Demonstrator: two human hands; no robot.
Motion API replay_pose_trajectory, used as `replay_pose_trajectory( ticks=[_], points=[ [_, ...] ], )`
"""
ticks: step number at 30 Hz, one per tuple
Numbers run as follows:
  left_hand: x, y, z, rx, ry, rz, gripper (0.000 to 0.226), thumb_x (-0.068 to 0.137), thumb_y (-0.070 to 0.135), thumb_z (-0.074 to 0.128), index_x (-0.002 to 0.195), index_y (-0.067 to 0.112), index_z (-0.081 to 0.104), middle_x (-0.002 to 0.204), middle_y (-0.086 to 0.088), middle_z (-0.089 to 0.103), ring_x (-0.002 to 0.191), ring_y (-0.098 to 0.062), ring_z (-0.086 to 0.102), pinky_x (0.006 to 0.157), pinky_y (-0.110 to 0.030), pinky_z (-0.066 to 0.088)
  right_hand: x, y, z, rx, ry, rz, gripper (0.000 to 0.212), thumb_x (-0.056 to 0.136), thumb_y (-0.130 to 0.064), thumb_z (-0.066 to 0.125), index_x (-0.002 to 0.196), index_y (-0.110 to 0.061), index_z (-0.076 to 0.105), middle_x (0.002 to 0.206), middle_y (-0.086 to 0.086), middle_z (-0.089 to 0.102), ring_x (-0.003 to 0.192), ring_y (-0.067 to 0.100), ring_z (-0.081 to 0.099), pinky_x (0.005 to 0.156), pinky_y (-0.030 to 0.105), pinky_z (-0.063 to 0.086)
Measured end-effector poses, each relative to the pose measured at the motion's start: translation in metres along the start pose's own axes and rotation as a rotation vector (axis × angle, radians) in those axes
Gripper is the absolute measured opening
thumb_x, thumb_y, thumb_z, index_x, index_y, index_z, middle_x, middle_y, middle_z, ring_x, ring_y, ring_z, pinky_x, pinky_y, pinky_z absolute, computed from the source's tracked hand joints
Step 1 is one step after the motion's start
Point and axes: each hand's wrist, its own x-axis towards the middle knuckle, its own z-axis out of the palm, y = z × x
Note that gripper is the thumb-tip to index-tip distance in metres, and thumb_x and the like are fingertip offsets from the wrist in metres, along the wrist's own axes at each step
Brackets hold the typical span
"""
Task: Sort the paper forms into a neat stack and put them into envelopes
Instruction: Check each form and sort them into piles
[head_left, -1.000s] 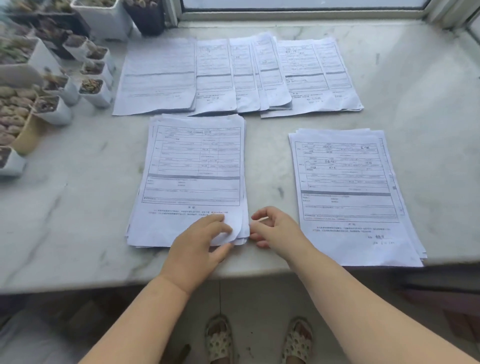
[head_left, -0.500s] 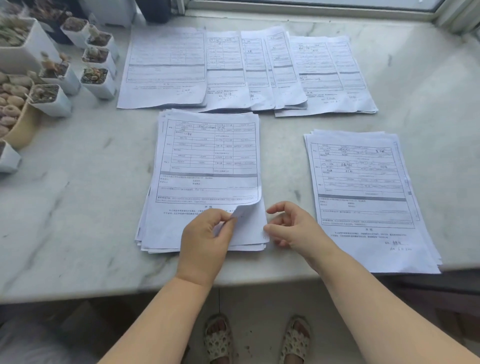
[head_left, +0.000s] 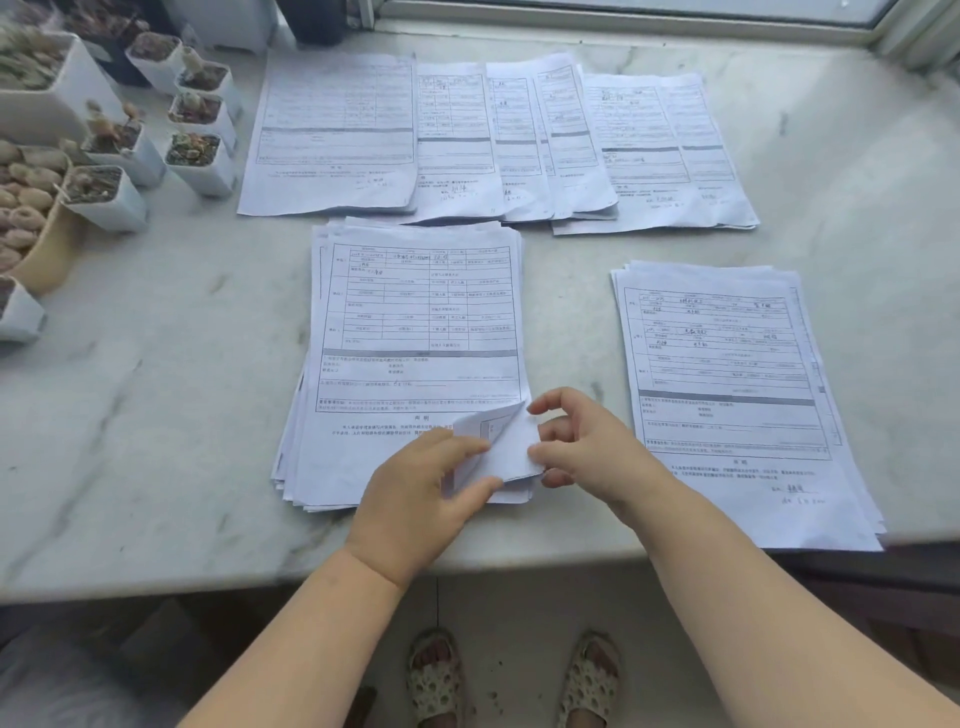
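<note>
From the head view, your left hand (head_left: 423, 493) pinches the curled lower right corner of the top white printed form (head_left: 415, 332), thumb and forefinger closed on the lifted flap. Your right hand (head_left: 582, 441) sits just at three o'clock of that corner, fingers curled and touching the flap's free edge; whether it has actually nipped the sheet, you cannot tell from here. That form tops the loose middle pile of white sheets (head_left: 296, 441), whose edges fan out at seven o'clock, so the pile is not squared.

At three o'clock of it, well apart, lies a second pile of white printed forms (head_left: 727, 374), also slightly splayed. At twelve o'clock a row of overlapping white forms (head_left: 493, 140) spreads along the grey-veined white marble sill (head_left: 156, 389). Small white square plant pots (head_left: 200, 161) stand at ten o'clock.

You look early in the job: forms are grouped but none stacked neatly, and no envelope shows anywhere, so squaring and stuffing all remain.
</note>
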Motion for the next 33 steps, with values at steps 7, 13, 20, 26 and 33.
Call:
replay_pose_trajectory(
  ticks=[7,13,20,26,33],
  points=[
    [0.002,0.001,0.004,0.047,0.007,-0.04,0.032,0.075,0.052,0.056,0.088,0.028,0.072,0.072,0.02,0.049,0.074,-0.001,0.046,0.063,-0.014,0.036,0.006,0.007,0.007,0.048,0.049,-0.005,0.026,0.086,-0.004,0.065,0.102,-0.018,0.05,0.066,0.005,0.055,0.06,0.015,0.055,0.057,0.022,0.05],
    [0.006,-0.002,0.006,-0.001,0.053,-0.134,0.02,0.085,0.033,0.055,0.083,0.021,0.07,0.064,0.015,0.053,0.065,-0.003,0.047,0.06,-0.012,0.034,0.008,0.016,0.004,0.135,0.001,0.006,0.021,0.088,-0.002,0.063,0.099,-0.017,0.052,0.068,0.007,0.057,0.065,0.018,0.058,0.056,0.021,0.049],
    [0.009,0.002,0.011,-0.037,0.213,-0.291,0.02,0.085,0.031,0.055,0.098,0.017,0.062,0.061,0.024,0.048,0.055,-0.005,0.044,0.06,-0.023,0.032,0.007,0.02,0.0,0.146,-0.056,-0.022,0.025,0.089,0.004,0.058,0.101,-0.018,0.055,0.062,0.002,0.053,0.06,0.012,0.056,0.061,0.022,0.049],
    [0.005,0.009,0.01,0.0,0.178,-0.241,0.046,0.083,0.011,0.068,0.103,0.03,0.031,0.08,0.02,0.049,0.056,-0.01,0.045,0.055,-0.022,0.032,0.01,0.02,0.006,0.126,0.036,-0.027,0.026,0.088,-0.005,0.065,0.1,-0.021,0.049,0.061,0.001,0.055,0.056,0.013,0.054,0.053,0.02,0.045],
    [0.003,0.002,0.01,-0.139,0.064,-0.223,0.032,0.067,0.048,0.064,0.087,0.029,0.048,0.089,0.013,0.059,0.068,-0.012,0.053,0.064,-0.016,0.042,0.018,0.013,0.011,0.117,0.097,0.01,0.023,0.085,-0.013,0.072,0.085,-0.018,0.049,0.062,0.006,0.056,0.05,0.016,0.048,0.045,0.019,0.04]
  ],
)
